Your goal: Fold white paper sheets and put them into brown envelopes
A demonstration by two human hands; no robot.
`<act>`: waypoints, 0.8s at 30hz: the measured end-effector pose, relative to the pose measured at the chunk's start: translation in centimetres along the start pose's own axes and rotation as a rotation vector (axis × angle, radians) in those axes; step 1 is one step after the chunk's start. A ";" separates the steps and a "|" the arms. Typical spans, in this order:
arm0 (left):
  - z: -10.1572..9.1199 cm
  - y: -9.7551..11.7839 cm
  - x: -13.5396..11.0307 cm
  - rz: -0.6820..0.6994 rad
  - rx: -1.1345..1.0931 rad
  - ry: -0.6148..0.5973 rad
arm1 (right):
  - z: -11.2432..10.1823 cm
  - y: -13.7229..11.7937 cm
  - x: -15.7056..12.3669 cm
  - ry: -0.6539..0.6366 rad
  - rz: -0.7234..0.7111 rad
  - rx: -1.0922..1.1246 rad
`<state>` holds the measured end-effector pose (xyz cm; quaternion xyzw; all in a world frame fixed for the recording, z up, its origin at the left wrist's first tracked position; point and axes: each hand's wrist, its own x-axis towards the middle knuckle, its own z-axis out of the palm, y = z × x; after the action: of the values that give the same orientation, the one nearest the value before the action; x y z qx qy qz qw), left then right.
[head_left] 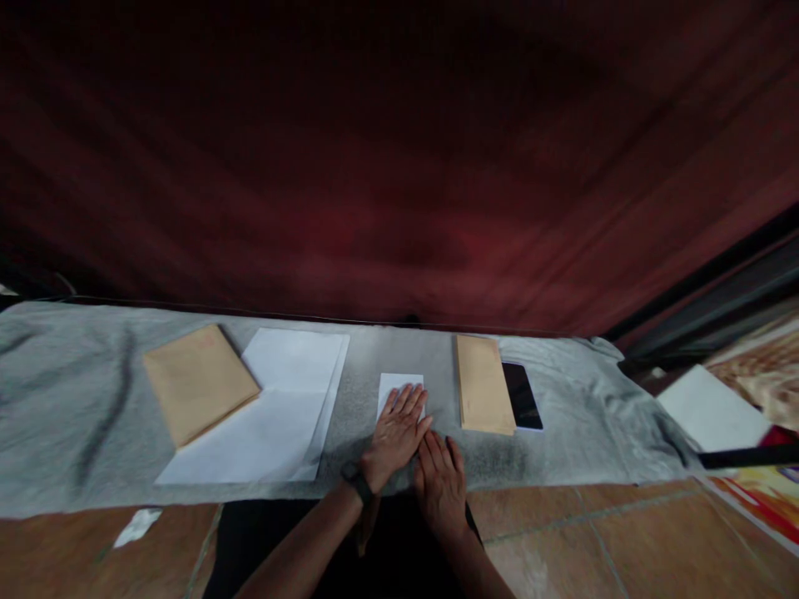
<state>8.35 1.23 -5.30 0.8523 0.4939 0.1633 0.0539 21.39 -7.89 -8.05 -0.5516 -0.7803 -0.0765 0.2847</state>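
Note:
A small white paper (pixel 392 382), apparently folded, lies on the grey cloth. My left hand (pixel 398 428), with a dark band at the wrist, rests flat on it, fingers stretched out and covering most of its surface. Just to the right and nearer to me, my right hand (pixel 440 478) lies palm down with its fingers extended, its fingertips close to the left thumb and the paper's lower right corner. Whether the right fingertips touch the paper is hidden.
Large white sheets (pixel 293 416) lie to the left, partly under a stack of brown envelopes (pixel 200 378). Rightward are narrower brown envelopes (pixel 485 384) overlapping a dark-screened phone (pixel 523 396). Grey cloth (pixel 580 416) covers the long surface, and a dark red curtain (pixel 399 208) hangs behind.

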 end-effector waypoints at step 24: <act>1.0 -2.3 2.0 -0.117 0.067 0.105 | -1.0 -0.2 0.6 -0.060 0.024 -0.011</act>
<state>7.70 4.22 -6.34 0.8137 0.5500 0.1878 0.0089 21.41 -7.90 -6.85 -0.5646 -0.7814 -0.0607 0.2588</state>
